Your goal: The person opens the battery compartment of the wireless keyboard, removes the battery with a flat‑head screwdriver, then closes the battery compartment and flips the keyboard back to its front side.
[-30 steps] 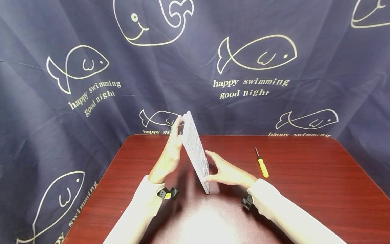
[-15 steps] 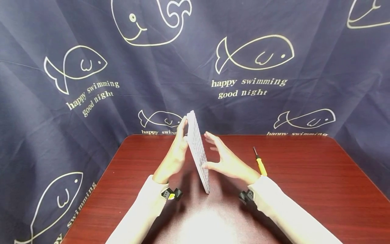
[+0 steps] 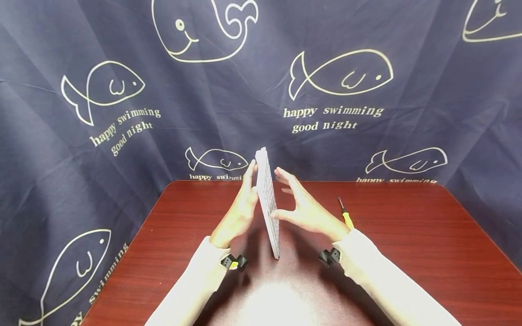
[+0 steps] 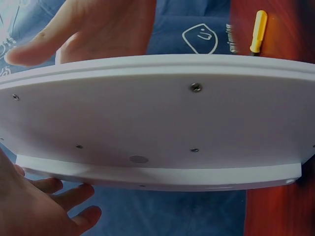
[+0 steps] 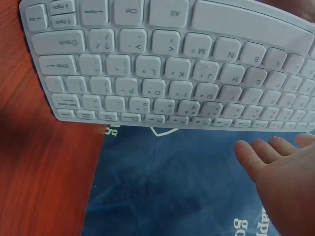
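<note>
A white computer keyboard (image 3: 267, 194) stands on one short end on the table, its top leaning slightly left. My left hand (image 3: 242, 208) touches its underside with fairly straight fingers; in the left wrist view the fingertips meet the raised ridge of the screwed back (image 4: 133, 113). Facing the keys is my right hand (image 3: 307, 210), fingers extended and thumb spread. Its thumb tip meets or overlaps the near long edge in the head view; contact is unclear. In the right wrist view, keys fill the top (image 5: 177, 69), and the right hand's fingers (image 5: 258, 152) are apart from them.
A screwdriver with a yellow handle (image 3: 347, 220) lies right of the right hand, its handle end hidden by the sleeve. The dark red tabletop (image 3: 408, 235) has rounded far corners. A dark blue curtain with fish drawings (image 3: 244, 104) hangs behind.
The keyboard has tipped from a left lean towards upright, its top moving right with my left hand. My right hand has slid up along the key side, and its sleeve now covers the screwdriver's handle end.
</note>
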A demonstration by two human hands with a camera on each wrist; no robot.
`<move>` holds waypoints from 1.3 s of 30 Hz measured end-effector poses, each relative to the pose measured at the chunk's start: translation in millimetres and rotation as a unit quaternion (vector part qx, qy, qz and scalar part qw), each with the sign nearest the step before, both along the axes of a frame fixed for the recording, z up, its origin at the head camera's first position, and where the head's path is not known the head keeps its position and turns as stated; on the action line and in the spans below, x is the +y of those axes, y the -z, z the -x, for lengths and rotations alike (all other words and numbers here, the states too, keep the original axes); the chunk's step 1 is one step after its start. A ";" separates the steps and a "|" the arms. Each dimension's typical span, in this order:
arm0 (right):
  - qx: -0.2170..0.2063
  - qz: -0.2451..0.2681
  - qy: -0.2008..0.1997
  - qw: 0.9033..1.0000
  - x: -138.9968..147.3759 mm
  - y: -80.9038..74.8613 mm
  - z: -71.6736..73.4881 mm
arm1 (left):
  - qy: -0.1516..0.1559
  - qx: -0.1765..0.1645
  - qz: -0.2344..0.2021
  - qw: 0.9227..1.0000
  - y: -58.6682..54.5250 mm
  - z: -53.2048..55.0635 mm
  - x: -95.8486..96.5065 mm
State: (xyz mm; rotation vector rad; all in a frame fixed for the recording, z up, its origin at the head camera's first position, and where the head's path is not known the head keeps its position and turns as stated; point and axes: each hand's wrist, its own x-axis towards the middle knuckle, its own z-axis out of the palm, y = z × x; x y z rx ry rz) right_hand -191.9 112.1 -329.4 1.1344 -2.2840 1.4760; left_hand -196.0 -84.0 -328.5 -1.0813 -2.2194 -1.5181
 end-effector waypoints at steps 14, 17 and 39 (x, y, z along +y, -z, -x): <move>0.006 0.006 0.015 1.000 9.1 12.8 21.6 | -0.028 -0.016 0.046 0.998 39.4 13.3 5.5; 0.014 0.005 0.015 1.000 11.1 12.1 22.6 | -0.027 -0.023 0.051 0.998 41.8 12.6 6.8; 0.052 -0.007 0.009 0.999 22.0 -43.3 -1.8 | -0.020 -0.060 0.114 0.991 67.1 8.4 17.2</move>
